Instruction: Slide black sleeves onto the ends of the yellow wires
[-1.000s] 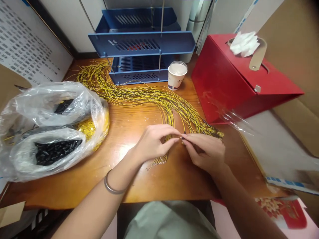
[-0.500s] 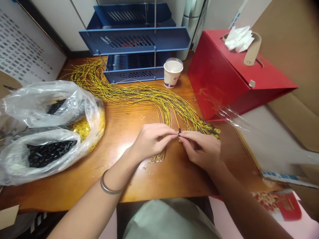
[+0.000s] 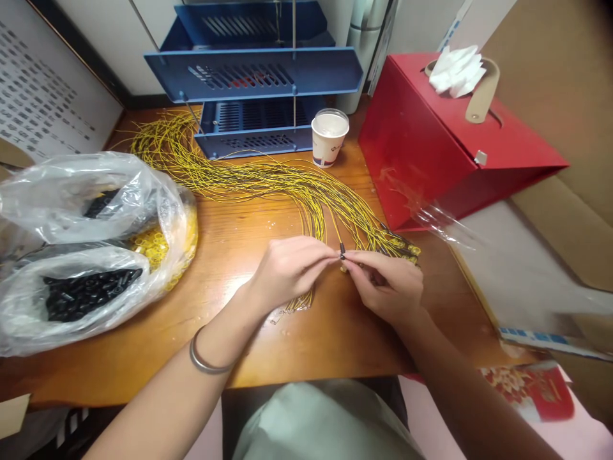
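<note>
My left hand (image 3: 295, 268) and my right hand (image 3: 387, 281) meet fingertip to fingertip over the table. Between them both pinch a small black connector (image 3: 341, 250) at the end of a yellow wire, which runs up into a long bundle of yellow wires (image 3: 258, 176). The fingertips hide part of the connector. Bare metal-looking wire ends (image 3: 297, 305) lie below my left hand. Past my right hand, other wires end in black and yellow pieces (image 3: 400, 246).
On the left, plastic bags (image 3: 115, 322) hold small black sleeves (image 3: 90, 294) and yellow rings (image 3: 153, 248). A paper cup (image 3: 329, 137) stands beside the blue tray rack (image 3: 253, 76) at the back. A red box (image 3: 412, 134) with white tissue (image 3: 457, 70) sits at the right.
Both hands keep their pinch on the black connector, with only a slight shift of the fingers. The whole view has moved a little.
</note>
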The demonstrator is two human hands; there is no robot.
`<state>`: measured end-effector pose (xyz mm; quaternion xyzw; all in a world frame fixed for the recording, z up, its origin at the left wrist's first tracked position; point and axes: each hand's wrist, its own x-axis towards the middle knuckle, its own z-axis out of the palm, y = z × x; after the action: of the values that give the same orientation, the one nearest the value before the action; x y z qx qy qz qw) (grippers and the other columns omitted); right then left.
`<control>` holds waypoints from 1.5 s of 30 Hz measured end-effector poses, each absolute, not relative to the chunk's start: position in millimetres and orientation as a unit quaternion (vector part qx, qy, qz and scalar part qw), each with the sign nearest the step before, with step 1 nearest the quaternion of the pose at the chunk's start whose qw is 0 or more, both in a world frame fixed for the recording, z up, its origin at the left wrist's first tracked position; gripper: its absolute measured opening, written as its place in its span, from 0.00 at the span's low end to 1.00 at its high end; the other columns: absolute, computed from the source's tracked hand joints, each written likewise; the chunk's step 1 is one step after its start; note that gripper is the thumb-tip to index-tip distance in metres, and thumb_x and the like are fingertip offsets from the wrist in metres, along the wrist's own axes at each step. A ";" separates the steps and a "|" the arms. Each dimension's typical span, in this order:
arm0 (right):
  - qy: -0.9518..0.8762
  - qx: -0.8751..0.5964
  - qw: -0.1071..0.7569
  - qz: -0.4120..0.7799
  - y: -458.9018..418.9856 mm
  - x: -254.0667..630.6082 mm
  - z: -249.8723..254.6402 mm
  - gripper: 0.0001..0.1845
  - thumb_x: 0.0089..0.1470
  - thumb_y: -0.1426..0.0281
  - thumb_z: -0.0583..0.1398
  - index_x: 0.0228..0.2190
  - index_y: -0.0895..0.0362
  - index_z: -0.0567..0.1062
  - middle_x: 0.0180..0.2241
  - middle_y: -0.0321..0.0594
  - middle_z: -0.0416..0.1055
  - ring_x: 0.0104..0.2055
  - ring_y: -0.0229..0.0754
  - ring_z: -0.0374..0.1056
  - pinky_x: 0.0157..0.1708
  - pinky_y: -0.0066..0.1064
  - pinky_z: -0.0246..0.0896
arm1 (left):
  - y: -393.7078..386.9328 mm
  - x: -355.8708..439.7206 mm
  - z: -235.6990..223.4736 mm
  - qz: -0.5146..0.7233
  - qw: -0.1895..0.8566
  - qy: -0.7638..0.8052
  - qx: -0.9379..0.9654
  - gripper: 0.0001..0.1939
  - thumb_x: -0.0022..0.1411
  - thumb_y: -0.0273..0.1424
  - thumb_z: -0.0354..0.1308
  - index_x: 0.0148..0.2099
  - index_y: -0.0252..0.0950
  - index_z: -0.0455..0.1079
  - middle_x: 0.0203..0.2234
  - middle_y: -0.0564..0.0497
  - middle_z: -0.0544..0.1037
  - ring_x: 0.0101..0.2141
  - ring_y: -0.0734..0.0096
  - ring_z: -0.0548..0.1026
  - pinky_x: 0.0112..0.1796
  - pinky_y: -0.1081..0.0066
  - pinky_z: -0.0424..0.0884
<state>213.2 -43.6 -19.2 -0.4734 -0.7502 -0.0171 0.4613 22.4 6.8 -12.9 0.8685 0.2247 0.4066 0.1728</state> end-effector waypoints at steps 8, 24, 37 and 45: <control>-0.749 -0.474 0.463 -0.004 -44.0 215.9 -24.3 0.08 0.52 0.75 0.65 0.36 0.54 0.78 0.28 0.32 0.80 0.17 0.28 0.67 0.22 0.21 0.63 | 5.3 22.2 -13.5 0.406 0.143 0.224 0.875 0.06 0.64 0.23 0.57 0.42 0.30 0.74 0.31 0.45 0.81 0.31 0.71 0.77 0.32 0.72 0.74; -0.758 -0.469 0.454 0.011 -42.7 215.6 -21.5 0.10 0.53 0.77 0.63 0.38 0.54 0.78 0.31 0.36 0.80 0.24 0.34 0.73 0.26 0.23 0.67 | 4.1 23.7 -14.2 0.395 0.158 0.247 0.871 0.06 0.65 0.25 0.56 0.42 0.32 0.73 0.33 0.47 0.81 0.32 0.72 0.77 0.34 0.72 0.73; -0.755 -0.478 0.447 0.027 -43.9 214.7 -18.4 0.09 0.53 0.74 0.65 0.38 0.56 0.77 0.26 0.33 0.77 0.16 0.28 0.60 0.18 0.22 0.58 | 2.7 23.4 -12.5 0.401 0.196 0.230 0.865 0.07 0.65 0.24 0.55 0.43 0.32 0.73 0.35 0.46 0.81 0.35 0.71 0.78 0.36 0.71 0.74; -0.742 -0.483 0.464 0.026 -44.3 214.6 -19.9 0.09 0.52 0.75 0.64 0.37 0.54 0.77 0.30 0.36 0.79 0.16 0.28 0.59 0.18 0.23 0.59 | 1.3 24.0 -10.9 0.388 0.216 0.259 0.858 0.07 0.65 0.26 0.55 0.43 0.34 0.73 0.36 0.47 0.81 0.36 0.71 0.78 0.38 0.72 0.74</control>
<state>214.6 -44.3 -19.9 -0.4834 -0.7419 0.0261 0.4639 24.0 1.3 -10.9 0.8580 0.2589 0.3876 0.2158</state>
